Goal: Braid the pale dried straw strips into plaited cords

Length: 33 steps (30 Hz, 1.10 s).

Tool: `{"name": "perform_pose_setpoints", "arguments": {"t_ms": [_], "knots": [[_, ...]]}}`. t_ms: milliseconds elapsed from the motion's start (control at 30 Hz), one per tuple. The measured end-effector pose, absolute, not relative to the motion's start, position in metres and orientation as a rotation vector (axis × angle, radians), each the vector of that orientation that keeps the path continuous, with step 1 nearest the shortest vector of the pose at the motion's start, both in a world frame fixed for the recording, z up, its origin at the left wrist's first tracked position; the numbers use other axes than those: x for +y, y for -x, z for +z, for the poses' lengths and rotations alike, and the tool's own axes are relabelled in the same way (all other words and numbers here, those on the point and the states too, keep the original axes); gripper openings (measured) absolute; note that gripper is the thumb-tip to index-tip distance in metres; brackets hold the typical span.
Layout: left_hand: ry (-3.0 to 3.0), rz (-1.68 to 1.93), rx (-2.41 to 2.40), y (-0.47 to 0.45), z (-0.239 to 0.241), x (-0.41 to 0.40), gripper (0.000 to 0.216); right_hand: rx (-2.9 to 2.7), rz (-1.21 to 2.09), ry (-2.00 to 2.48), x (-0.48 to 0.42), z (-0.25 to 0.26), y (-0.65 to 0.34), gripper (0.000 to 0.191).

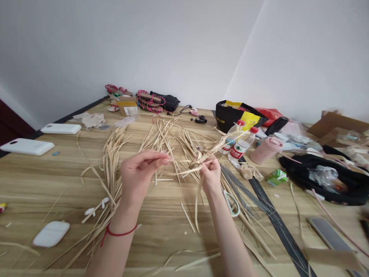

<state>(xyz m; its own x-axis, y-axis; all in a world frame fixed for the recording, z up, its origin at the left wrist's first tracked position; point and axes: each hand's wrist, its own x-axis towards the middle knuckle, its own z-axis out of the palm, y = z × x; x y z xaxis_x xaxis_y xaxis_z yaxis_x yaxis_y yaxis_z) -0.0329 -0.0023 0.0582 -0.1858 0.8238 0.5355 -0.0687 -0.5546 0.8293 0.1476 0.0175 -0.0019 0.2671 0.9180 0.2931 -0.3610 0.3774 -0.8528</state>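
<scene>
My right hand [211, 171] is closed around the lower end of a woven straw piece [213, 150], a pale braided form that slants up and to the right. Loose strands stick out of it, and one long strip [197, 206] hangs below the hand. To its left, my left hand [141, 171] is pinched, thumb against fingertips, on a thin straw strip [180, 161] that appears to run across to the woven piece. Bundles of loose straw [112, 154] lie on the wooden table around both hands. White-handled scissors [232, 204] rest beside my right forearm.
Two red-capped bottles [238, 150], a pink cup [266, 150] and a black-and-yellow bag [236, 115] stand at right. A black bag [340, 177] lies farther right, near a phone [331, 232]. White devices [27, 146] and a rounded white case [52, 233] lie at left.
</scene>
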Motion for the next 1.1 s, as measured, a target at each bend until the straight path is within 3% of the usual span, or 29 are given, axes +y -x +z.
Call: {"name": "perform_pose_setpoints", "arguments": {"t_ms": [267,1100], "knots": [[-1.551,2.005,0.677,0.021,0.075,-0.024,0.010,-0.804,1.090,0.611,0.020,-0.006,-0.146,0.046],[-1.978,1.981,0.526,0.020,0.067,-0.024,0.021,-0.814,1.028,0.512,0.023,-0.008,-0.149,0.039]]}}
